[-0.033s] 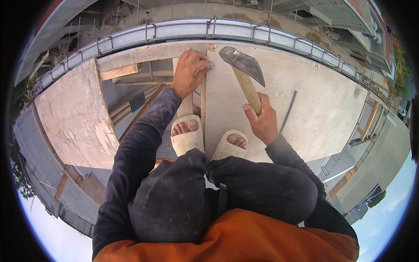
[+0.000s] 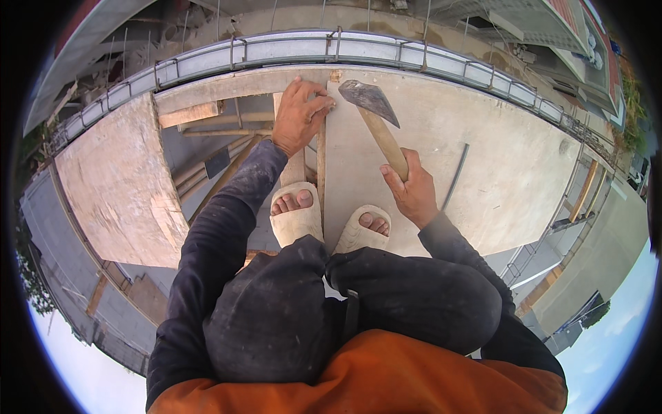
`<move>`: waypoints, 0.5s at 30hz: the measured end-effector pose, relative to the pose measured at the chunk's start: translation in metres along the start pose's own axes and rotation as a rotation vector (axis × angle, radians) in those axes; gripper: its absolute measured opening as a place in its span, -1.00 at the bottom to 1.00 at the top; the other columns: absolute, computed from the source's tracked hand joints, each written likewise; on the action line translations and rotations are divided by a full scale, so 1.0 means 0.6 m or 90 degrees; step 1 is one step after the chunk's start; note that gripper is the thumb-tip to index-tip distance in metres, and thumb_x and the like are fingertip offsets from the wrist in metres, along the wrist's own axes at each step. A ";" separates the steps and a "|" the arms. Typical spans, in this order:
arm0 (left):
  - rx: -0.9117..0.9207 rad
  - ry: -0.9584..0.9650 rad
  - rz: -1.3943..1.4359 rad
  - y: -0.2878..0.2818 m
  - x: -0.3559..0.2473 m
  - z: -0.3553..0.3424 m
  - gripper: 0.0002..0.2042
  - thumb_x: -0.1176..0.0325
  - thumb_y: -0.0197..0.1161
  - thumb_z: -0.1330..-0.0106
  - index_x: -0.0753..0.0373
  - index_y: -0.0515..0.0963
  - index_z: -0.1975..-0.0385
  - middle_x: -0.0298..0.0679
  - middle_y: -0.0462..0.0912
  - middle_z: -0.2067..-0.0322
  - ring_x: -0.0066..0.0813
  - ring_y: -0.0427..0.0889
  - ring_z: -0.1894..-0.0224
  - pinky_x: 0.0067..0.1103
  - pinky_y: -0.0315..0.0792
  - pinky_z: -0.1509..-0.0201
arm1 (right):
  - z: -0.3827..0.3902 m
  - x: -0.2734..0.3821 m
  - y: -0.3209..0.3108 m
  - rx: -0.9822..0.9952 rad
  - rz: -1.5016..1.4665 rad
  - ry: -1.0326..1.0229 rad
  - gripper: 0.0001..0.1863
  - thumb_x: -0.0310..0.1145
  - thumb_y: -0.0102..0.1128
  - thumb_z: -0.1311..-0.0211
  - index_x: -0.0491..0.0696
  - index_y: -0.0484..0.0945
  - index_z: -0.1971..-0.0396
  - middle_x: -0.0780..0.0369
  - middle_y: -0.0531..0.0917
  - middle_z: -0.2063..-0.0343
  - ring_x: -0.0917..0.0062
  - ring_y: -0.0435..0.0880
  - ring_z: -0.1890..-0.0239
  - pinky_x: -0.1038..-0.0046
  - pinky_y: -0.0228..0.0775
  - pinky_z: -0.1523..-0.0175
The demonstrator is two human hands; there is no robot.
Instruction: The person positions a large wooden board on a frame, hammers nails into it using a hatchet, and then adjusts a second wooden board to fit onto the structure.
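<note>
In my right hand is a hammer, gripped low on its pale wooden handle. Its dark, worn metal head tapers to a point and hangs above the large plywood panel. My left hand reaches to the left edge of that panel, near its far end. Thumb and forefinger are pinched there, and whatever sits at their tips is too small to name. The hammer head is just right of these fingers, apart from them. Beneath the left wrist runs a narrow wooden board.
A gap left of my hand shows timber supports below. Beyond it lies another plywood panel with a splintered edge. A thin dark bar rests on the right panel. Steel rebar runs along the far edge. My sandalled feet straddle the seam.
The hammer head has shifted left and slightly down, closer to my left fingers, as my right hand tilted. My left hand stays in place.
</note>
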State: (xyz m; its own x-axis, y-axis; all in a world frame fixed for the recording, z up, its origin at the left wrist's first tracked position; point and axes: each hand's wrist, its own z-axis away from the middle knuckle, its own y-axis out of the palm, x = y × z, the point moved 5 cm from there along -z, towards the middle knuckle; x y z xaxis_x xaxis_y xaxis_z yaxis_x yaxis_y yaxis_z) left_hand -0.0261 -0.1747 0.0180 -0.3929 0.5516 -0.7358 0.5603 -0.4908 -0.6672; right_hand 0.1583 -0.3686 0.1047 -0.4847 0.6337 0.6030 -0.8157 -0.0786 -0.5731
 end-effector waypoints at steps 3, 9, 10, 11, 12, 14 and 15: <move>-0.016 0.003 0.004 -0.005 0.000 0.006 -0.77 0.49 0.38 -0.25 0.14 0.66 0.11 -0.27 0.59 0.06 -0.15 0.56 -0.11 -0.06 0.18 -0.55 | -0.006 -0.010 0.008 0.061 0.027 0.069 -0.46 0.02 0.28 -0.43 -0.11 0.43 -0.11 0.02 0.71 0.40 0.12 0.76 0.34 0.18 0.53 0.24; -0.024 -0.207 -0.019 -0.029 -0.036 0.066 -0.62 0.36 0.43 -0.28 0.21 0.51 -0.06 -0.18 0.60 0.12 -0.23 0.64 0.15 -0.22 0.48 -0.10 | 0.002 0.024 -0.022 -0.017 -0.051 0.031 -0.51 0.00 0.21 -0.46 -0.13 0.46 -0.05 0.03 0.69 0.45 0.14 0.74 0.37 0.21 0.51 0.24; 0.050 -0.293 0.056 -0.021 -0.045 0.086 -0.60 0.34 0.42 -0.30 0.22 0.50 -0.09 -0.17 0.59 0.14 -0.25 0.64 0.23 -0.25 0.51 0.01 | 0.004 0.019 -0.024 -0.020 -0.062 0.030 -0.52 0.00 0.20 -0.47 -0.13 0.47 -0.04 0.03 0.69 0.45 0.15 0.74 0.38 0.22 0.51 0.24; 0.123 -0.380 0.132 -0.010 -0.054 0.107 -0.58 0.31 0.42 -0.31 0.23 0.48 -0.12 -0.15 0.59 0.16 -0.26 0.65 0.31 -0.27 0.53 0.12 | 0.004 0.012 -0.021 -0.007 -0.062 0.023 -0.52 0.01 0.20 -0.47 -0.13 0.47 -0.03 0.04 0.68 0.46 0.16 0.73 0.39 0.23 0.51 0.25; 0.076 -0.326 0.119 -0.009 -0.068 0.116 -0.54 0.25 0.38 -0.35 0.27 0.44 -0.17 -0.10 0.66 0.14 -0.27 0.62 0.46 -0.31 0.56 0.24 | 0.003 0.004 -0.017 0.006 -0.061 0.016 -0.52 0.01 0.20 -0.46 -0.13 0.48 -0.01 0.05 0.68 0.46 0.17 0.73 0.40 0.23 0.51 0.25; 0.047 -0.316 0.077 -0.009 -0.071 0.119 -0.46 0.20 0.36 -0.37 0.28 0.38 -0.26 -0.03 0.70 0.09 -0.17 0.68 0.38 -0.27 0.58 0.16 | 0.003 0.003 -0.014 0.026 -0.090 0.012 -0.51 0.03 0.20 -0.46 -0.14 0.48 0.00 0.05 0.68 0.47 0.18 0.73 0.40 0.23 0.50 0.26; 0.034 -0.313 0.057 -0.009 -0.072 0.123 -0.42 0.18 0.35 -0.38 0.29 0.35 -0.30 0.00 0.72 0.06 -0.12 0.72 0.34 -0.25 0.58 0.13 | 0.003 0.011 -0.016 0.033 -0.121 0.015 -0.50 0.05 0.20 -0.46 -0.14 0.48 0.00 0.05 0.68 0.47 0.17 0.73 0.40 0.23 0.50 0.27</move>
State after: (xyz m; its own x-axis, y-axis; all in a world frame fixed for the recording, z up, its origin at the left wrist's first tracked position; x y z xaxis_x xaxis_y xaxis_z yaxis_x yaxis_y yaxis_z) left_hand -0.0657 -0.2455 0.0448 -0.6490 0.1288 -0.7498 0.5743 -0.5634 -0.5939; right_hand 0.1624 -0.3649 0.1150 -0.3140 0.6583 0.6842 -0.9070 0.0050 -0.4211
